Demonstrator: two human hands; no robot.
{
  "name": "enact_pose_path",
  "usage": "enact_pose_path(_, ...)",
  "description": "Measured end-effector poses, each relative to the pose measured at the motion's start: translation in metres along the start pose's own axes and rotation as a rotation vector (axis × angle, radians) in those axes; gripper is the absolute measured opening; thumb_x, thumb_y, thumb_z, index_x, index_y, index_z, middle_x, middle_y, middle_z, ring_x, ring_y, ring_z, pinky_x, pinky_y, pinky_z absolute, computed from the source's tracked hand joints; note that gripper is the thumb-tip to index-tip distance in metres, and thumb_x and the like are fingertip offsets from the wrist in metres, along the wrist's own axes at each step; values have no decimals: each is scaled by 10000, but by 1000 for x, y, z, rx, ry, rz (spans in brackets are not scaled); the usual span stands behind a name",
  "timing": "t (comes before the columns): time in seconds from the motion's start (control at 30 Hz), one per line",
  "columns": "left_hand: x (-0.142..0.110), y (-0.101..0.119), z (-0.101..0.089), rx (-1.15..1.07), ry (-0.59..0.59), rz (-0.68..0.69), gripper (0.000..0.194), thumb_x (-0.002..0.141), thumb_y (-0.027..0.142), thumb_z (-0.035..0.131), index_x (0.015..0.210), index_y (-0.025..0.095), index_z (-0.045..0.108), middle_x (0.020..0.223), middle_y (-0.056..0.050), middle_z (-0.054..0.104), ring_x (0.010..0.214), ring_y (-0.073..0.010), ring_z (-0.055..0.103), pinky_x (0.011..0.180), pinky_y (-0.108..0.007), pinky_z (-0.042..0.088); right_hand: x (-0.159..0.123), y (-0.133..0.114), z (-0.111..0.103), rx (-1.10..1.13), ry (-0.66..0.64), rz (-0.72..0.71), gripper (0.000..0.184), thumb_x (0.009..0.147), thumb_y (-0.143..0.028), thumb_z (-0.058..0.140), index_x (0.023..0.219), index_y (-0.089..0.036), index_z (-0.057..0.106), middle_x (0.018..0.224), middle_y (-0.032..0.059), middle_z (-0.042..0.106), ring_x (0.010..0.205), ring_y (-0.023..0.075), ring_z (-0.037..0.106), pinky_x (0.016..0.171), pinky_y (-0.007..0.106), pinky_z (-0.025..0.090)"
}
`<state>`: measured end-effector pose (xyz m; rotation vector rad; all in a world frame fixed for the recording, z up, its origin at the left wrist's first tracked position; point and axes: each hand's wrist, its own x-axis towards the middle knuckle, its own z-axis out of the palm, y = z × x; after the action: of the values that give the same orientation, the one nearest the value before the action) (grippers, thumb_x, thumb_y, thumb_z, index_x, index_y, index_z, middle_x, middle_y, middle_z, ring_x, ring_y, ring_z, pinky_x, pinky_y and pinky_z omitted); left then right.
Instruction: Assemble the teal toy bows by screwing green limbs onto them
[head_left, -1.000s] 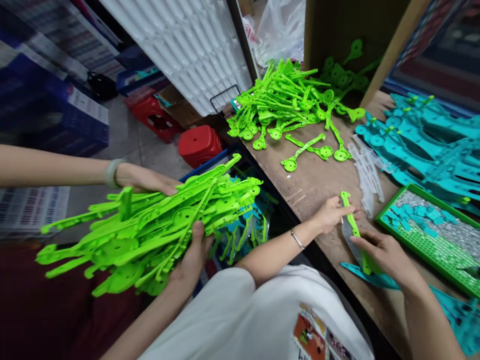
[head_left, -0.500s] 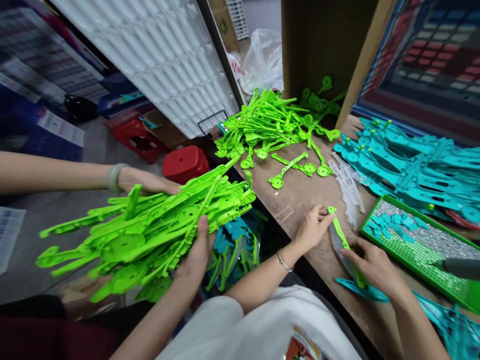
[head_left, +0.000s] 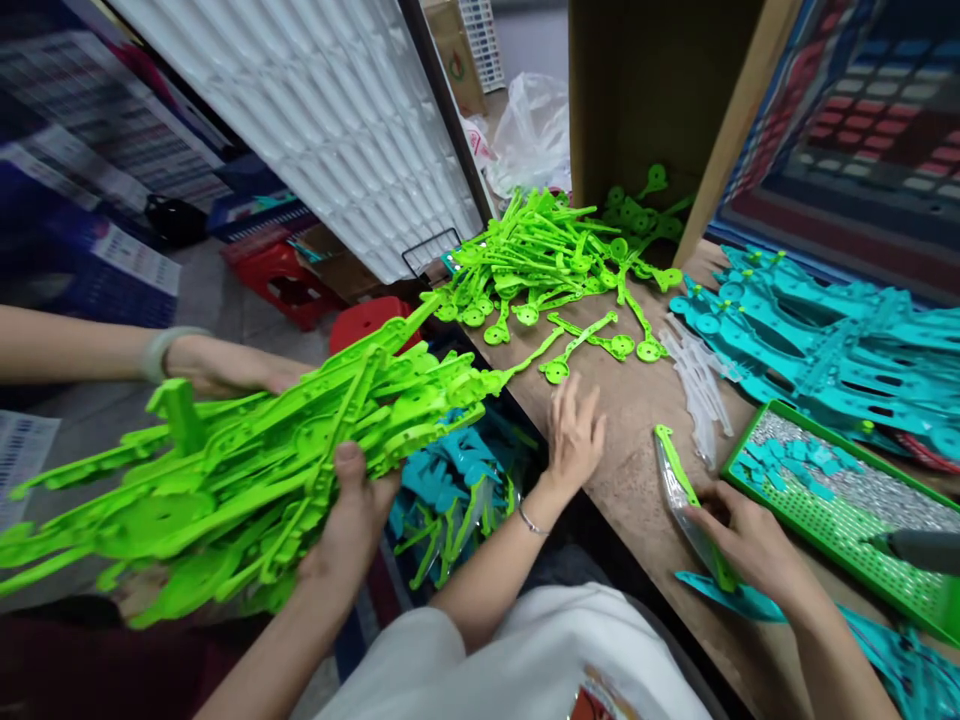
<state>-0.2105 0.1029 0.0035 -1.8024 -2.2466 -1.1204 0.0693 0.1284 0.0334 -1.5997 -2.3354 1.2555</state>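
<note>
My left hand (head_left: pixel 574 440), a silver bracelet on its wrist, is empty with its fingers spread over the worktop, just below a loose lime-green plastic arm (head_left: pixel 556 371) with a round end. My right hand (head_left: pixel 742 535) is closed on a long lime-green plastic strip (head_left: pixel 673 460) with a clear plastic piece (head_left: pixel 673 490) along its side. Beneath that hand lies a pointed turquoise piece (head_left: pixel 739 600). To the left, two hands of a co-worker (head_left: pixel 225 362) hold a large bundle of lime-green plastic arms (head_left: pixel 247 470), which reaches close to the worktop edge.
A pile of green arms (head_left: pixel 525 250) covers the back of the worktop (head_left: pixel 630 400). Clear strips (head_left: pixel 694 385) and stacked turquoise parts (head_left: pixel 832 340) lie at right, beside a green tray (head_left: pixel 862 545) of screws and turquoise bits. A grey tool tip (head_left: pixel 919 550) overlaps the tray. Red stools (head_left: pixel 367 320) stand left.
My left hand has left the held strip, moved left and spread its fingers. The co-worker's bundle has shifted left. My right hand keeps its hold, and the grey tool tip came into view.
</note>
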Motion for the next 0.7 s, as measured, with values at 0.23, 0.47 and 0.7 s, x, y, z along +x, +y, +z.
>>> enact_pose_path(0.23, 52, -31, 27, 276, -126, -60, 559, 960, 474, 618, 1405, 139, 575, 1623, -251, 355, 1558, -460, 218, 1216, -728, 179, 2, -13, 4, 50, 138, -28, 439, 960, -609, 490, 1122, -239, 664, 1156, 87, 736, 1061, 291, 691, 934, 420, 498)
enact_pose_path(0.47, 21, -9, 30, 40, -64, 104, 441, 1015, 339, 531, 1413, 154, 571, 1629, -183, 378, 1580, -321, 243, 1259, -556, 300, -3, -13, 9, 105, 267, -73, 428, 963, -551, 520, 1167, -201, 659, 1190, 129, 721, 1128, 303, 677, 1024, 473, 499)
enact_pose_path(0.7, -2, 12, 14, 55, -346, 263, 720, 974, 531, 585, 1581, 207, 372, 1691, -175, 266, 1599, -378, 137, 1251, -666, 219, -7, -21, 15, 93, 296, -120, 406, 988, -535, 507, 1181, -212, 660, 1195, 114, 711, 1110, 284, 670, 990, 456, 511)
